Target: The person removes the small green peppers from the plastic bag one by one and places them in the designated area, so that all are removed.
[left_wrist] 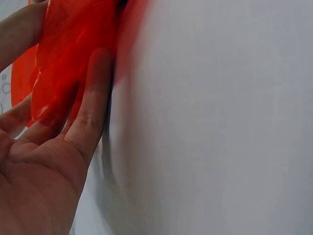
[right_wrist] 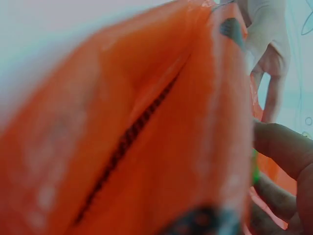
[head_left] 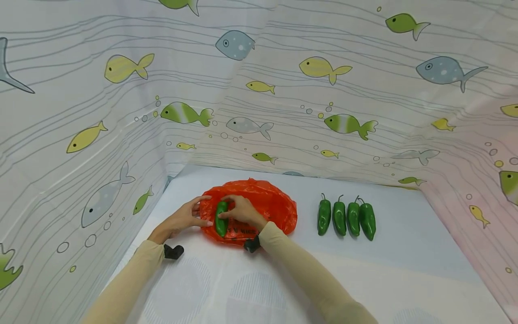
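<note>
A red plastic bag (head_left: pixel 275 207) with dark print lies spread on the table, its mouth facing up. Within its left part, a green chili pepper (head_left: pixel 221 225) stands lengthwise, pinched between the thumb and fingers of my right hand (head_left: pixel 243 210). My left hand (head_left: pixel 184 220) rests against the bag's left edge with fingers spread; in the left wrist view, its fairly straight fingers (left_wrist: pixel 93 98) lie along the red plastic. Folds of the bag (right_wrist: pixel 161 122) fill most of the right wrist view and hide nearly all of the pepper there.
Several green chili peppers (head_left: pixel 346 218) lie in a row right of the bag, stems pointing away. White cloth (head_left: pixel 364 279) covers the table. Fish-printed sheets (head_left: pixel 283 103) rise at the back and both sides. Each wrist carries a black camera mount (head_left: pixel 174 252).
</note>
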Demonstrator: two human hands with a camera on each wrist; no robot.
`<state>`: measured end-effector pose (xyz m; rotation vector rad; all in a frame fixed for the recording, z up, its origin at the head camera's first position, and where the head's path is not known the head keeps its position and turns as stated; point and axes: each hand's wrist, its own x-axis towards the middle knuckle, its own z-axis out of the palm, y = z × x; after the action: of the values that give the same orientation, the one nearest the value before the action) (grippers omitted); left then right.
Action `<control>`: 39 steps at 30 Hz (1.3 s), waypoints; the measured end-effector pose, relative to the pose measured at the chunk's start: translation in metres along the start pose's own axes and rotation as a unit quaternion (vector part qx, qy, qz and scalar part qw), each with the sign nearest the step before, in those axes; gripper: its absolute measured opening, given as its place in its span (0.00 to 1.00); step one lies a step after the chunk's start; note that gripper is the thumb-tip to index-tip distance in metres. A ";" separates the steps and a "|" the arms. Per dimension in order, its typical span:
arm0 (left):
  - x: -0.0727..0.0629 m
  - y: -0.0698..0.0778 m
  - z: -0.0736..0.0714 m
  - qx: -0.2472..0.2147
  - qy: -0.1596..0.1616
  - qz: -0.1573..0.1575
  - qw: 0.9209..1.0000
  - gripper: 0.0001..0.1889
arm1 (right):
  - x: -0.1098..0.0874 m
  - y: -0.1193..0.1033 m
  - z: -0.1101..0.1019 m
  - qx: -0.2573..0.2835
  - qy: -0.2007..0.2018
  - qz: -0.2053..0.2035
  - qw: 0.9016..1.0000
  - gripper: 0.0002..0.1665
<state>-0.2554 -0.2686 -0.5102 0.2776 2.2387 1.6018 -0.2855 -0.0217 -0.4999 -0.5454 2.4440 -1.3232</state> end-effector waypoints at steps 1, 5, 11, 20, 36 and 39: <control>0.000 0.000 0.000 -0.001 0.000 0.000 1.000 0.51 | 0.000 0.000 0.000 0.006 0.004 0.001 1.000 0.35; 0.000 0.000 0.000 -0.001 -0.001 0.000 1.000 0.51 | -0.001 -0.001 0.000 0.031 0.015 0.009 0.999 0.32; 0.000 0.000 0.000 0.000 0.001 -0.004 1.000 0.52 | -0.005 -0.004 -0.002 0.055 0.017 0.015 0.998 0.31; 0.000 0.000 -0.001 -0.004 -0.004 -0.004 1.000 0.52 | -0.010 -0.010 -0.008 0.062 0.013 0.020 0.998 0.31; 0.000 0.001 -0.001 -0.004 -0.004 -0.005 1.000 0.51 | -0.026 -0.009 -0.026 0.083 -0.024 0.005 0.996 0.29; 0.001 0.001 -0.001 -0.008 -0.006 -0.003 1.000 0.52 | -0.029 -0.007 -0.028 0.081 -0.034 0.002 0.996 0.30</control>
<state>-0.2564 -0.2690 -0.5095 0.2765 2.2144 1.6097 -0.2712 0.0086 -0.4763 -0.5342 2.2570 -1.4593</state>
